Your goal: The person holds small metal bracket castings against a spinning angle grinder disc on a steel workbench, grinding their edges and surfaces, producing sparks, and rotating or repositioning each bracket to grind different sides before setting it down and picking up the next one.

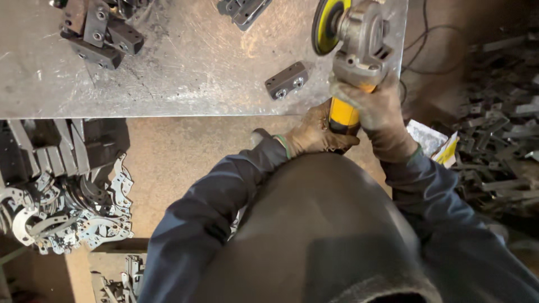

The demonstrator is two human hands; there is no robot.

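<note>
Both my gloved hands hold a yellow-bodied angle grinder over the right end of a steel worktable. My right hand wraps the grinder's neck just behind its grey gear head. My left hand grips the yellow handle lower down, close to my body. The grinder's disc stands on edge, facing left, above the tabletop. A small dark metal block with two holes lies on the table just left of the grinder, untouched.
A cluster of dark metal blocks sits at the table's back left, more parts at the top edge. Curved plate parts pile on the floor at left. Scrap metal heaps at right. Cables trail behind the table.
</note>
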